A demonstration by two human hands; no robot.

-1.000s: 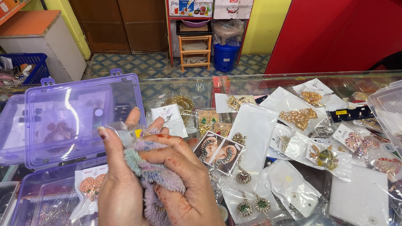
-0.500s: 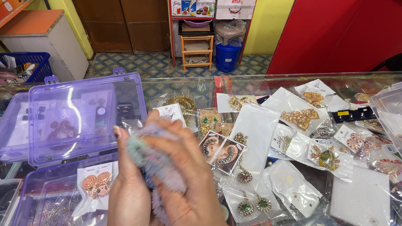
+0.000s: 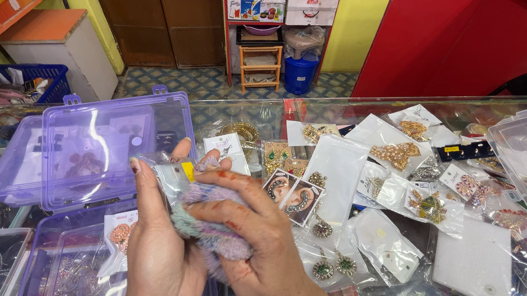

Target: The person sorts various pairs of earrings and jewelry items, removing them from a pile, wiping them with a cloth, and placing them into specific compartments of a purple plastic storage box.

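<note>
Left hand (image 3: 160, 247) cupped under a clear jewellery packet (image 3: 167, 177), right hand (image 3: 255, 237) pressing a fuzzy pastel cloth (image 3: 211, 226) onto it, above the open purple plastic box (image 3: 89, 150) on the glass table (image 3: 248, 111).

Both hands bare, no sleeves visible. Left hand (image 3: 160, 251): thumbnail painted dark. Right hand (image 3: 260, 244): reddish stains; thin bangle at wrist.
</note>
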